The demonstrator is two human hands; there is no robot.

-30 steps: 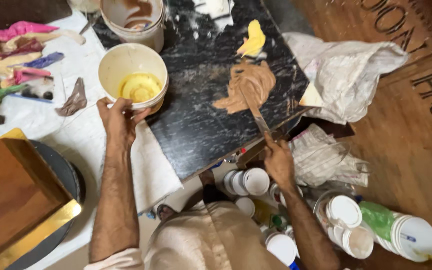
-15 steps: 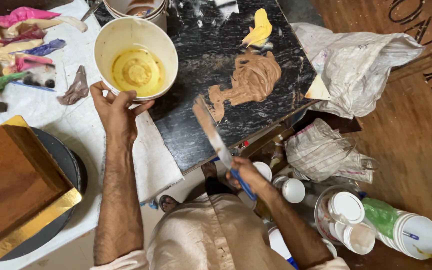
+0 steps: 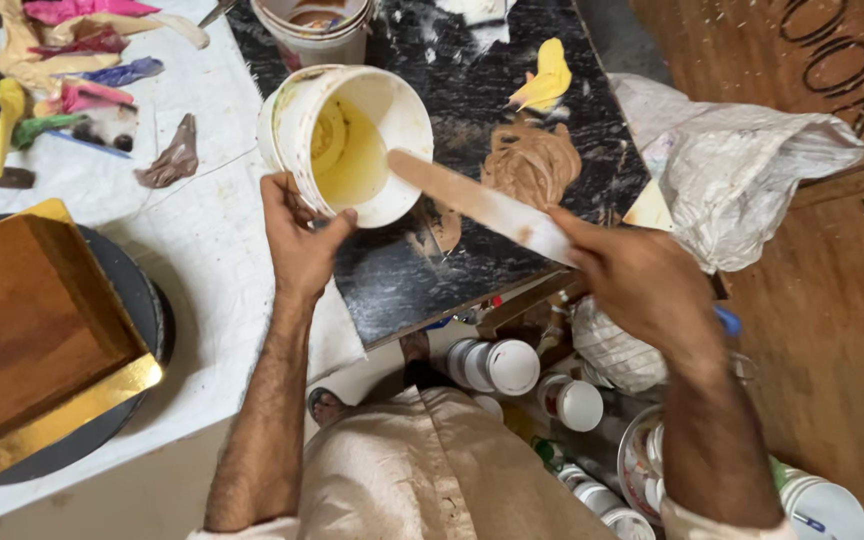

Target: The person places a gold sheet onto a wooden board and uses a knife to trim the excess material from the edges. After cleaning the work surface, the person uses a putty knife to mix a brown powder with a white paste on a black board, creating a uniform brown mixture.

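Note:
My left hand (image 3: 300, 240) grips the rim of a white tub (image 3: 297, 125) and holds it tilted toward me; yellow paste (image 3: 347, 155) coats its inside. My right hand (image 3: 642, 280) holds a long flat spatula (image 3: 477, 203) smeared with brown. Its tip reaches the tub's mouth. A mound of brown paste (image 3: 532, 165) and a dab of yellow paste (image 3: 547, 82) lie on the black marble slab (image 3: 402, 290) behind the spatula.
A brown square cake (image 3: 22, 320) on a gold board sits on a dark turntable (image 3: 147, 300) at left. Coloured paste scraps (image 3: 62, 60) lie on white paper at the back left. A second white tub (image 3: 317, 25), crumpled plastic bags (image 3: 742, 160) and several lidded jars (image 3: 512, 365) on the floor.
My left hand lifted the tub and tilted it toward me. My right hand swung the spatula from the slab's near edge up to the tub's mouth.

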